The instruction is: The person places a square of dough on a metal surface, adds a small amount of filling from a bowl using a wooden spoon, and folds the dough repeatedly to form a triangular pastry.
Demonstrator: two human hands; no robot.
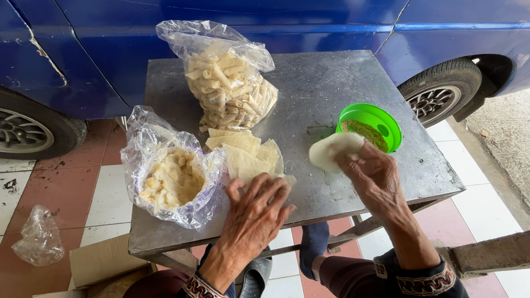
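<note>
The left hand [255,210] lies nearest, palm down, its fingers [268,189] spread and pressed flat on the near edge of a stack of pale square wrappers [246,154]; they pinch nothing that can be seen. Beyond every fingertip stands the biggest thing, a blue car [224,11], with one wheel [8,130] far off to the left of the left fingers and another wheel [443,95] beyond and to the right of the right ones. Under both hands stretches the grey metal table [318,85]. Past the left fingertips, behind the wrappers, sits a clear bag of rolled pastry sticks [232,85]; just to the left of those fingers slumps an open clear bag of pale mashed filling [174,177], touching the wrapper stack. The right hand [373,177] is raised above the table, its fingers curled closed around one pale round wrapper [332,150], which sticks out to the left of the fingertips. Just beyond the right fingers sits a small green bowl [374,122] of brownish-green crumbs. Far left of the left hand, down on the tiled floor [42,178], lies a crumpled empty plastic bag [39,236]
</note>
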